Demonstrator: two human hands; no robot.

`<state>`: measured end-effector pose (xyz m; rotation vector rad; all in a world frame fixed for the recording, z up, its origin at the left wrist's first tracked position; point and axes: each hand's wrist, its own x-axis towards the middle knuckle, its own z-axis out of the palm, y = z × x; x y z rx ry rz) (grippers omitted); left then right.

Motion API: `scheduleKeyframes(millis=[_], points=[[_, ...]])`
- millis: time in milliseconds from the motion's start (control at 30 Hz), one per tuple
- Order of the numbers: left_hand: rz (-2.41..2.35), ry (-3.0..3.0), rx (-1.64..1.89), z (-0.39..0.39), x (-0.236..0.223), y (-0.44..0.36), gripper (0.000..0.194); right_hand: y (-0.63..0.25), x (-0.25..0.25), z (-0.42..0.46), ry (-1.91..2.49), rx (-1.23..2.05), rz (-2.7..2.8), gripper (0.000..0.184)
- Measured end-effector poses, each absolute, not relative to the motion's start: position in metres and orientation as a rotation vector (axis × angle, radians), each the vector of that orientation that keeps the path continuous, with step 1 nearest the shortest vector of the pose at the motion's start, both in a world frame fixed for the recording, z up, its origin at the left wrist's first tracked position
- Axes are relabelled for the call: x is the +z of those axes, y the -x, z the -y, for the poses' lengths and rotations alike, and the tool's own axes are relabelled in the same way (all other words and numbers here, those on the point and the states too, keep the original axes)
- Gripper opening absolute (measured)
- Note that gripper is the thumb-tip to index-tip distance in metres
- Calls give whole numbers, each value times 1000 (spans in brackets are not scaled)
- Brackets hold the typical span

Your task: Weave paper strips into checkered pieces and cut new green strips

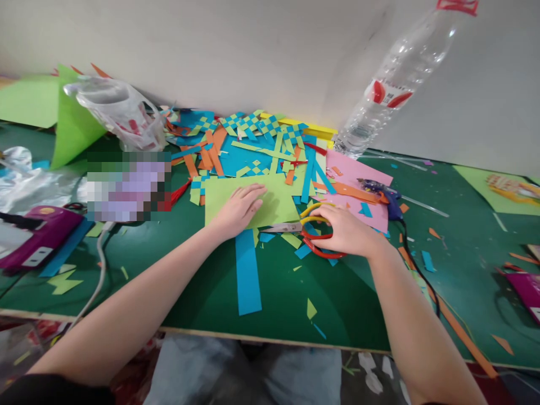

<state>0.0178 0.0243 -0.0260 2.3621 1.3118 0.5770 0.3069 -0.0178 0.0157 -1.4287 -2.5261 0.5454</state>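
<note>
Scissors (310,230) under right hand (343,230) grip, left hand (240,208) flat on green paper (276,199)

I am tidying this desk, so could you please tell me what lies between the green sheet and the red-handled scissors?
In the head view, the scissors point their blades at the green sheet; only blue and green paper scraps lie between.

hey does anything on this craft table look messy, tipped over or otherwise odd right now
Yes. Paper offcuts and strips are scattered over the green table, piled thickest by the wall. The clear plastic bottle leans tilted against the wall rather than standing upright. The left hand rests on the green sheet; the right hand is on the scissors.
</note>
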Motion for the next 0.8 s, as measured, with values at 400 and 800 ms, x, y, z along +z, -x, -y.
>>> scheduleKeyframes(millis=[400,800], points=[[-1289,-2554,514,-35,-21,2,47,-322,10,13,1496,676,2479,44],[-1250,-2619,244,-39,-26,-1,51,-307,10,17,1433,640,2496,41]])
